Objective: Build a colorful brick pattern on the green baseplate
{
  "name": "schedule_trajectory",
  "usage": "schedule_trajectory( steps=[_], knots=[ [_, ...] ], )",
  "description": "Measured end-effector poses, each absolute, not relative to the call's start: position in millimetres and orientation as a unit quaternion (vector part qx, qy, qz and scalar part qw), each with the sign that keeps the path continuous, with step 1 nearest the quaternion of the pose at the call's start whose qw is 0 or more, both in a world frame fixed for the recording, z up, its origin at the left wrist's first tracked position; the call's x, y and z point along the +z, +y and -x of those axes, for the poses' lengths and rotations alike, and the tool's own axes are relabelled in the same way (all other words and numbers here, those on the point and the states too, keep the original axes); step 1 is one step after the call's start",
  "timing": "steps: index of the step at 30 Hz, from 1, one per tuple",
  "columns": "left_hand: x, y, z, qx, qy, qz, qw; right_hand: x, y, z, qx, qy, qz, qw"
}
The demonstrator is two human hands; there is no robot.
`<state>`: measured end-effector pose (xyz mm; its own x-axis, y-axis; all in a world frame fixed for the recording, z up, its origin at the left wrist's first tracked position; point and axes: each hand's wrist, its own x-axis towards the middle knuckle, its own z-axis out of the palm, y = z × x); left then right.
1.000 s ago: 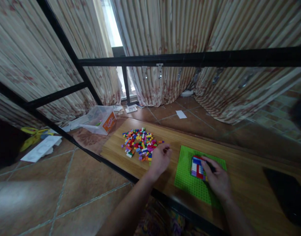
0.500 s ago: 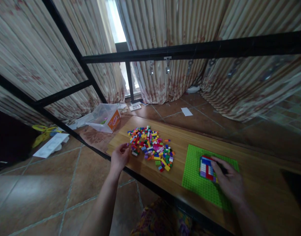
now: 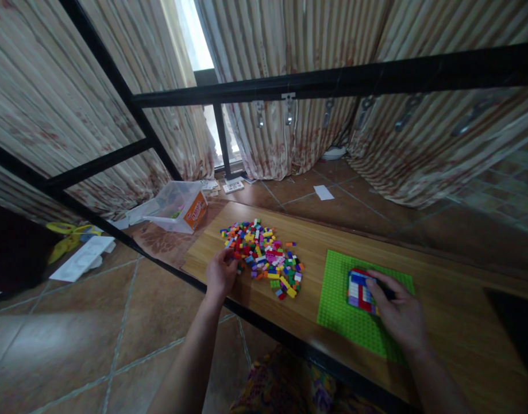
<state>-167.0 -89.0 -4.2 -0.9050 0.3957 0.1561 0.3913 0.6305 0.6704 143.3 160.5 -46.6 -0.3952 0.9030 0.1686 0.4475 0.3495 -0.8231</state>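
Observation:
My left hand [image 3: 223, 272] is at the left edge of a loose pile of toy bricks [image 3: 264, 253] in many colours. Its fingers are pinched together, and whatever may be between them is too small to make out. On the right, a green baseplate [image 3: 336, 299] lies on the wooden table. A small built block of toy bricks [image 3: 359, 291], with blue, white, red and purple on top, sits on it. My right hand [image 3: 399, 313] grips the right side of this block, the thumb on its top and the fingers curled round the far side.
A clear plastic box [image 3: 169, 207] with an orange label stands on the floor beyond the table [image 3: 309, 310]. A black metal rail [image 3: 315, 83] crosses above the table's far side. White packaging [image 3: 83, 259] lies on the tiles at left, and a dark flat object [image 3: 511, 322] at far right.
My left hand has moved right, closer in to the brick pile, fingers still pinched. My right hand keeps its hold on the block. The whole view has shifted slightly.

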Motion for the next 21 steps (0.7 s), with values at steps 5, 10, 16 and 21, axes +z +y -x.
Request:
schedule_trajectory(
  steps=[5,10,16,21],
  knots=[
    [1,-85,157,0.439,0.846,-0.302,-0.029,-44,159,-141,0.362,-0.753,0.447,0.319],
    [13,-73,139,0.542,0.769,-0.338,0.022,-41,157,-139,0.360,-0.756,0.432,0.335],
    [22,-58,109,0.739,0.591,-0.143,0.291,-39,156,-138,0.367,-0.753,0.419,0.350],
    [30,-54,93,0.767,0.479,-0.023,0.426,-35,154,-137,0.366,-0.754,0.417,0.351]
  ],
)
